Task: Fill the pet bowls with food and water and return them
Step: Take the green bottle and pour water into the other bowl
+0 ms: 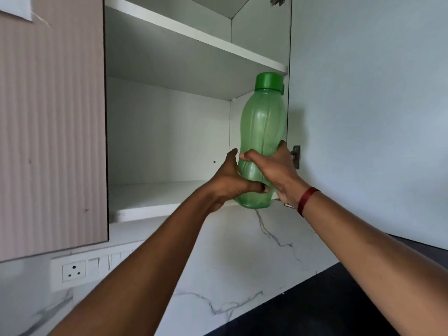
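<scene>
Head view, looking up.
- Wall cabinet [167,141] open, white inside. Ribbed door [51,122] of the neighbouring unit on the left, shut.
- Green bottle [263,127]: translucent, darker green cap [268,81] on, held upright with a slight lean. It is in front of the cabinet's right side, with its base level with the front edge of the lower shelf [155,197]. Cannot tell whether the base touches the shelf. Cap reaches just under the upper shelf [194,37].
- Left hand [228,183]: grips the bottle's lower body from the left, fingers [257,188] curled round the front.
- Right hand [276,173]: wraps the same section from the right, thumb across the front. Red band [306,200] on that wrist.
- Fill level not readable through the plastic.
- Below: marble backsplash [242,258], socket plate [74,270] at left, dark table [339,301] at lower right.
</scene>
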